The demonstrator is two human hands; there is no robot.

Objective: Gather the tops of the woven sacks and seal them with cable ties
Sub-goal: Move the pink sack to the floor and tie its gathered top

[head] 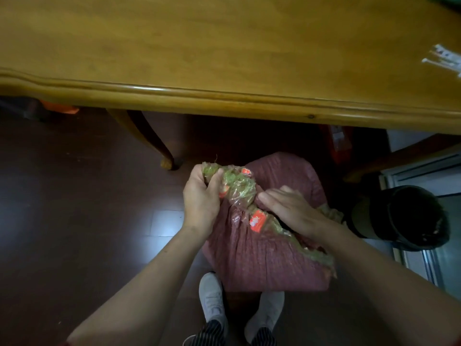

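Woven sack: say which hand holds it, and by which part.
Left hand grips the red woven sack by its bunched top edge; right hand only presses flat on it.

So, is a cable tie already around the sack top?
No: the left hand grips the bunched sack top bare, with no tie around it.

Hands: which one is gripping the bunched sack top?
The left hand, fingers curled round the bunched green-fringed top of the red woven sack; the right hand only rests on it with fingers straight.
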